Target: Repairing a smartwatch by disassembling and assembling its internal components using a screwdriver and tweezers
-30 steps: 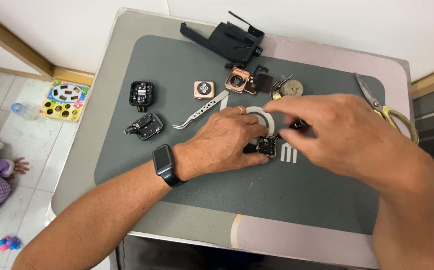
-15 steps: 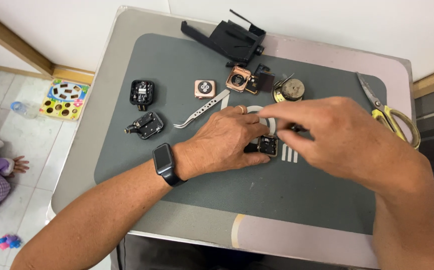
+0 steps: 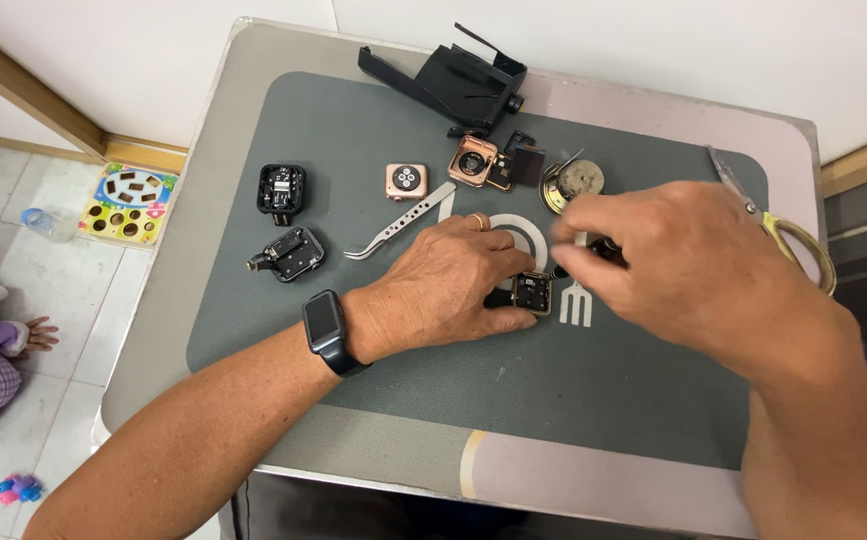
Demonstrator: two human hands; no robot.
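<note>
Both hands on watch case [image 3: 532, 292], left hand [image 3: 450, 280] unmoved, right hand [image 3: 678, 262] shifted right

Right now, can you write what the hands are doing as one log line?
left hand: pins watch case to mat | right hand: pinches small dark part above it | tweezers: idle

A dark rectangular watch screen [image 3: 324, 317] sits on the left wrist, at seven o'clock. A small black square display [image 3: 527, 163] lies at twelve o'clock beside a rose-gold case [image 3: 473, 161].
</note>
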